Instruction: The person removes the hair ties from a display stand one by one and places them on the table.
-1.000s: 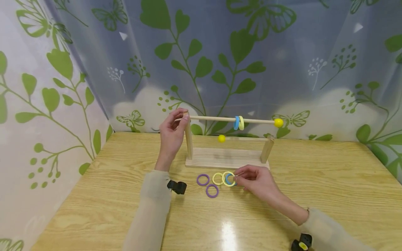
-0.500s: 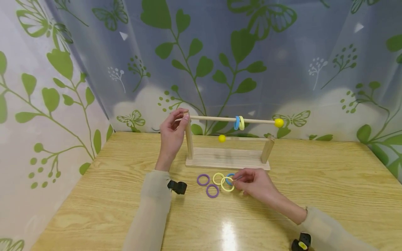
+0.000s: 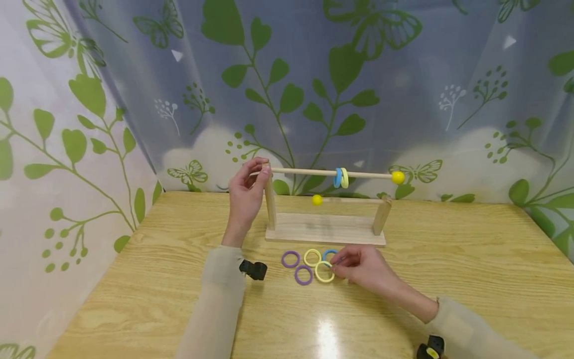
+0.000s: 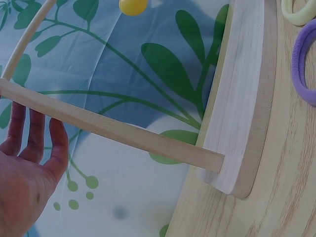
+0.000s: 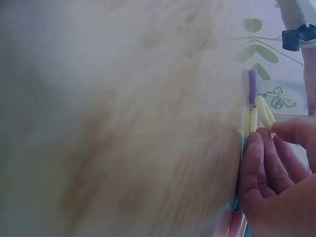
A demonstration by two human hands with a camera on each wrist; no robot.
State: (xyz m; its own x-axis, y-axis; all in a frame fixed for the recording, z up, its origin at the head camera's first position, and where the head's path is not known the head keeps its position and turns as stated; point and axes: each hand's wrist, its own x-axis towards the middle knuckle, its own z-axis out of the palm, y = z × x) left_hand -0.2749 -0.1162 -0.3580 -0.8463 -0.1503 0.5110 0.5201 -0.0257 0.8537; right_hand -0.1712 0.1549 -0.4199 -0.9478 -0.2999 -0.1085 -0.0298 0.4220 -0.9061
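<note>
Near the stand base (image 3: 323, 229), the right hand (image 3: 369, 269) pinched one yellow ring (image 5: 265, 112) while the left hand (image 3: 246, 190) gripped the left post (image 3: 271, 209), suggesting a pick-up step whose next move likely called for raising the ring to the ball-tipped upper rod (image 3: 305, 171).

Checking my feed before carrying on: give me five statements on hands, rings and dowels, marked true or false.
1. The right hand pinches a yellow ring. True.
2. The left hand hangs free. False: it grips the top of the left wooden post.
3. A blue ring and another yellow ring hang on the upper dowel. True.
4. The lower dowel ends in a yellow ball. True.
5. The purple rings hang on the lower dowel. False: they lie on the table.
</note>
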